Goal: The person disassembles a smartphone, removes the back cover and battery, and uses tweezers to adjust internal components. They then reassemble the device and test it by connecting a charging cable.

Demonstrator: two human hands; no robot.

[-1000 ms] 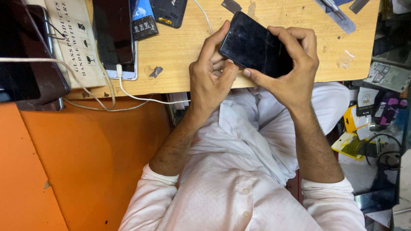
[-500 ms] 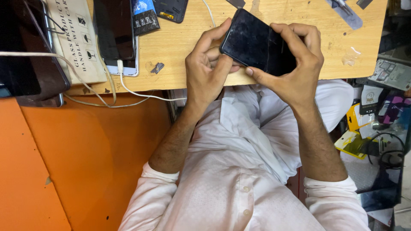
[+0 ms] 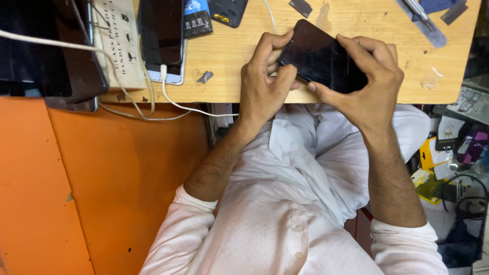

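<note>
Wooden desk (image 3: 356, 15): dark phone (image 3: 321, 56) (tilted) clamped between left hand (image 3: 262, 89) and right hand (image 3: 369, 89) fingers.

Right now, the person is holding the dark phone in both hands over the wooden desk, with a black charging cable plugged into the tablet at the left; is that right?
Not quite: the cable plugged into the tablet is white, not black, as the head view shows. The rest holds: left hand and right hand hold the dark phone over the wooden desk.

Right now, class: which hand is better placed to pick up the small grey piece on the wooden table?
Left, probably. The left hand is nearer the small grey piece; the right hand grips the dark phone on the far side.
</note>
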